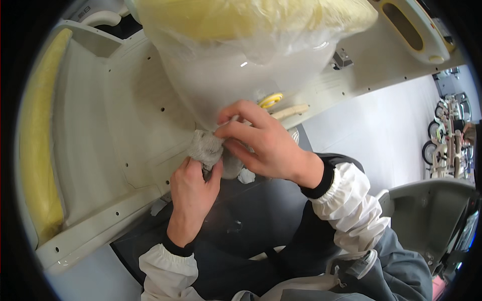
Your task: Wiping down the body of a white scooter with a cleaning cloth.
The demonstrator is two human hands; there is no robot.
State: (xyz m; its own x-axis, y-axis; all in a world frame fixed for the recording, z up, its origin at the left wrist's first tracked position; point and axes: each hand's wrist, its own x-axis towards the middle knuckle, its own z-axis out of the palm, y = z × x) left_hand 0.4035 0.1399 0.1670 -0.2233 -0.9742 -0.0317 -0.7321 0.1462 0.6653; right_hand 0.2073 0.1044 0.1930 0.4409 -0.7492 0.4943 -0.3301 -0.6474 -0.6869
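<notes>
My left hand [194, 192] grips a bunched grey cloth [205, 145] between thumb and fingers. Close against the cloth's right side, my right hand [261, 141] is bent at the fingers, its fingertips at the cloth's edge. Whether those fingertips pinch it is hard to see. Below the right hand, a crumpled white wad [246, 176] rests by a dark surface [260, 205] in front of me. Both hands are at the near edge of a cream vehicle body panel [131, 124], just below a seat-like part [244, 75] covered partly with clear film.
Yellow padding [41, 150] lines the panel's left end. A yellow ring-shaped thing [271, 100] and a beige rod-like part [290, 111] lie beyond my right hand. A small metal bracket [342, 59] sits farther up. Several two-wheelers [448, 139] stand at far right, near a grey shell [425, 210].
</notes>
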